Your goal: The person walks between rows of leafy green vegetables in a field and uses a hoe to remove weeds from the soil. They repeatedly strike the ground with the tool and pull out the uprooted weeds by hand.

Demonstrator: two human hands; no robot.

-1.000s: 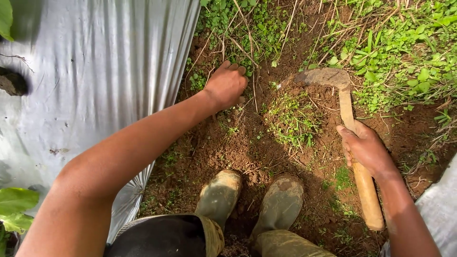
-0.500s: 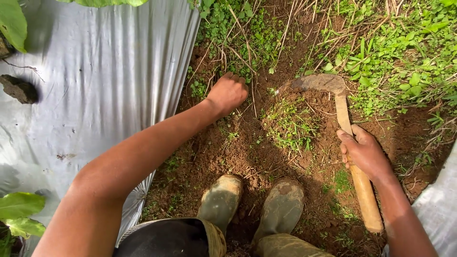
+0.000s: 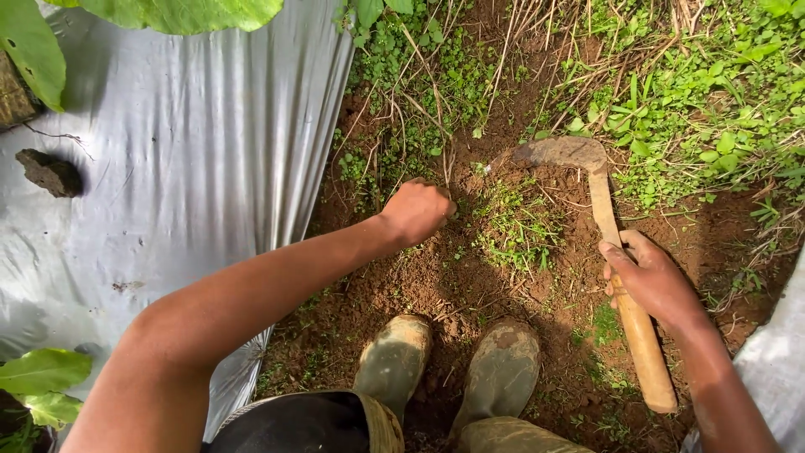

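My left hand [image 3: 418,210] is closed low on the bare brown soil, fingers curled around thin weed stems at the edge of a small green weed patch [image 3: 513,225]. My right hand [image 3: 652,281] grips the wooden handle of a short hoe [image 3: 619,268]. The hoe's muddy metal blade [image 3: 560,152] rests on the ground just beyond the weed patch. My two mud-caked rubber boots [image 3: 449,373] stand on the soil below the hands.
Silver plastic mulch sheet [image 3: 176,176] covers the ground on the left, with a dark clod [image 3: 50,172] lying on it. Dense green weeds [image 3: 713,92] grow at the upper right. Large leaves [image 3: 176,13] hang at the top left. Another strip of sheet [image 3: 776,369] shows at the lower right.
My left hand has stayed closed on the weeds while the view shifted slightly. The right hand keeps its hold on the hoe handle.
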